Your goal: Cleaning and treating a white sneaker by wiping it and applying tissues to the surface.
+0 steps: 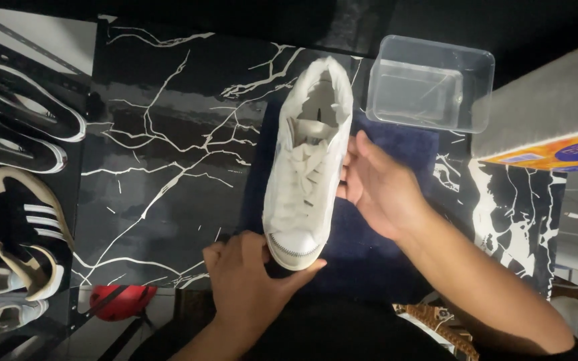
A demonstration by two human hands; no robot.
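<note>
A white lace-up sneaker (pixel 306 167) lies on a dark blue cloth (pixel 376 247) spread over a black marble-patterned table (pixel 162 154), its toe toward me. My left hand (pixel 245 281) cups the toe cap from below and the left. My right hand (pixel 376 184) presses against the sneaker's right side by the laces, fingers curled on its edge. Both hands hold the shoe steady.
A clear plastic box (pixel 429 83) stands at the back right of the table. Several dark sneakers with white stripes (pixel 18 220) lie on the floor at the left. A red object (pixel 122 301) sits below the table's front edge. A colourful box (pixel 556 154) is at the right.
</note>
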